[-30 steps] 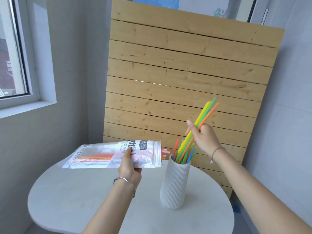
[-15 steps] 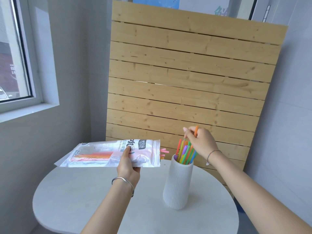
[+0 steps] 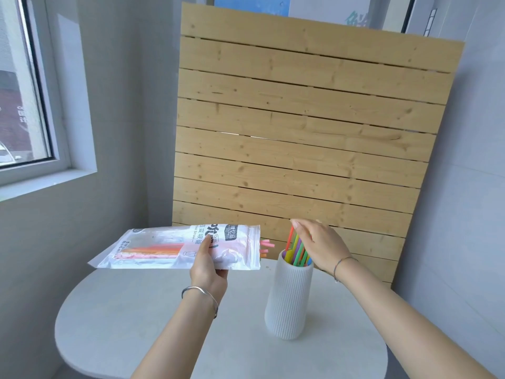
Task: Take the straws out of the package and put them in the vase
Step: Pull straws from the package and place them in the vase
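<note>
Ahead of you a tall panel of pale wooden slats (image 3: 300,132) leans against the grey wall, and a window (image 3: 24,91) sits to your left. Below it is the round white table (image 3: 123,324), with both your forearms reaching across it.

You hold the package (image 3: 164,250), a long clear plastic bag with printing on it, roughly level in the air above the far left part of the table. Its open mouth points right, toward the vase. The white ribbed vase (image 3: 288,299) stands upright on the table, just right of the package's mouth and apart from it.

Your left hand (image 3: 209,269) grips the package near its open end, thumb on top of the plastic and fingers curled underneath. Your right hand (image 3: 319,244) is spread flat with the fingers straight and holds nothing. It lies against the upper ends of the straws in the vase (image 3: 294,247), on their right side.

Those straws, orange, yellow, green, purple and blue, stand bunched and leaning in the vase's mouth. A bundle of orange and pink straws (image 3: 155,248) lies inside the bag, and a few pink and orange ends (image 3: 266,244) poke out of its mouth. You wear a thin bracelet on each wrist: silver bangle (image 3: 200,292) on the left, fine chain (image 3: 341,265) on the right.
</note>
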### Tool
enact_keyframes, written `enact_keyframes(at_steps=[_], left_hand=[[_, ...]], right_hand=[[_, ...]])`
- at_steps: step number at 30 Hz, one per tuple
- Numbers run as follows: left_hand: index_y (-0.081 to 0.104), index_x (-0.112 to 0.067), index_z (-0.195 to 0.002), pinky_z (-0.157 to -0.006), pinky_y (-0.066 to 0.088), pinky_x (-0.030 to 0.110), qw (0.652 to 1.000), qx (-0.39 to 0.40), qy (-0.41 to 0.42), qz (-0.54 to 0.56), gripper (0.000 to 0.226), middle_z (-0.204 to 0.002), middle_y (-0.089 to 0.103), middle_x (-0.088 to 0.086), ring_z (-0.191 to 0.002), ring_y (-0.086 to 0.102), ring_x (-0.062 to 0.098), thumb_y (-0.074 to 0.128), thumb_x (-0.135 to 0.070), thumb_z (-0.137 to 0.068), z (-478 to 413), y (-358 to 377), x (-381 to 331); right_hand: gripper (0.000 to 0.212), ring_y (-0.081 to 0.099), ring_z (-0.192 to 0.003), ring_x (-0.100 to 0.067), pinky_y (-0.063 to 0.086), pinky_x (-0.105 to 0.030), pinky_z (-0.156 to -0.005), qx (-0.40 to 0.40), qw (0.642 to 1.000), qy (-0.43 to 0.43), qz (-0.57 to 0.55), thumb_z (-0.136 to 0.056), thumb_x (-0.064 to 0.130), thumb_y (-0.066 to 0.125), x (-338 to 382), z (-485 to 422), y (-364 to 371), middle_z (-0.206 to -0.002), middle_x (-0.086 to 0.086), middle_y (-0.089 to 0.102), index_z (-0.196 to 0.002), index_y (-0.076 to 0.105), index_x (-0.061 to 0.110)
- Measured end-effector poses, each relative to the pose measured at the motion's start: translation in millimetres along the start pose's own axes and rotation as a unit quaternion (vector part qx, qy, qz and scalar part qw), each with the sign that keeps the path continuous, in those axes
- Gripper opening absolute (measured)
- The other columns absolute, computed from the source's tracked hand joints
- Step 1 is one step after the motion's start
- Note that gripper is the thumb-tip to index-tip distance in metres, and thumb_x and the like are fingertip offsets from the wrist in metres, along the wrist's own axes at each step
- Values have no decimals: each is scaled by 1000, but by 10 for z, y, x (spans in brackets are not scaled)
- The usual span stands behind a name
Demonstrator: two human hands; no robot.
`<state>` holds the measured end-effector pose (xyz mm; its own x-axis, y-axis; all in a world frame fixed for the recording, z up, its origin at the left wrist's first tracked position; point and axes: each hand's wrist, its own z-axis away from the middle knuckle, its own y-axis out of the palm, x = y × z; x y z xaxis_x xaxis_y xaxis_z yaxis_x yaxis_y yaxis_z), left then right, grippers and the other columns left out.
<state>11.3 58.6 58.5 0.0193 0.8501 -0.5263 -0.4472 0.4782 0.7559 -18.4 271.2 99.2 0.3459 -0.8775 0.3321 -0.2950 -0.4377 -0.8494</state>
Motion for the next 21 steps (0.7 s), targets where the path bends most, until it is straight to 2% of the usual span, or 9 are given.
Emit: enact_keyframes(at_steps=[3, 6, 8, 11, 12, 14, 17, 19, 21], left_hand=[[57, -18, -79, -66, 51, 23, 1000, 4, 3, 4, 14, -81, 58, -3, -65, 56, 12, 64, -24, -90, 13, 23, -23], [59, -19, -82, -71, 51, 23, 999, 19, 35, 4, 11, -89, 60, -2, -71, 59, 13, 65, -26, -88, 32, 75, -78], [63, -19, -90, -73, 52, 23, 996, 26, 83, -16, 12, -89, 62, -4, -76, 62, 13, 68, -28, -86, 64, 120, -109], [67, -15, -111, -86, 54, 27, 979, 46, 182, -76, 35, -105, 72, -4, -96, 68, 14, 74, -30, -81, 158, 200, -157], [67, -16, -112, -84, 55, 25, 970, 54, 214, -101, 36, -103, 74, -5, -95, 70, 11, 76, -30, -79, 186, 224, -167], [70, -20, -101, -65, 53, 13, 952, 81, 259, -143, 27, -88, 76, -14, -80, 71, -1, 78, -28, -77, 222, 256, -191], [71, -24, -91, -56, 50, 10, 942, 105, 274, -162, 19, -80, 76, -17, -72, 70, -4, 80, -29, -75, 257, 275, -226], [70, -22, -95, -60, 52, 14, 950, 95, 260, -142, 23, -85, 77, -13, -78, 71, 2, 79, -29, -75, 252, 269, -253], [69, -18, -107, -74, 55, 23, 962, 76, 233, -117, 34, -98, 76, -5, -90, 71, 10, 78, -30, -76, 217, 242, -276]], right_hand=[[38, 49, -121, -13, 33, -20, -94, -110, 991, -30, -65, -98, 38, 33, 191, 96, -16, -129, 6, 58, -129, 51, 23], [28, 56, -113, -6, 41, -18, -88, -169, 926, -8, -337, -98, 30, 39, 521, 183, 100, -122, 7, 61, -119, 55, 19], [23, 61, -104, -10, 45, -22, -84, -145, 841, 85, -515, -99, 28, 39, 707, 204, 236, -118, 3, 60, -112, 55, 17], [27, 59, -79, -13, 47, -24, -70, -45, 653, 224, -722, -97, 38, 39, 868, 225, 424, -92, 0, 61, -95, 56, 18], [30, 58, -78, -14, 46, -25, -69, -23, 598, 246, -762, -97, 41, 38, 888, 234, 474, -87, -2, 61, -95, 57, 17], [33, 60, -79, -15, 48, -27, -67, -22, 551, 261, -792, -97, 42, 37, 910, 244, 566, -87, -3, 64, -96, 59, 17], [32, 63, -83, -13, 51, -24, -62, -42, 593, 260, -761, -98, 39, 37, 952, 252, 667, -87, -1, 69, -96, 61, 19], [27, 62, -81, -15, 51, -25, -60, -63, 675, 252, -690, -99, 34, 37, 956, 260, 697, -88, -4, 66, -93, 59, 19], [23, 56, -58, -12, 44, -21, -47, -96, 749, 222, -617, -98, 25, 40, 922, 272, 692, -77, -7, 58, -85, 56, 16]])
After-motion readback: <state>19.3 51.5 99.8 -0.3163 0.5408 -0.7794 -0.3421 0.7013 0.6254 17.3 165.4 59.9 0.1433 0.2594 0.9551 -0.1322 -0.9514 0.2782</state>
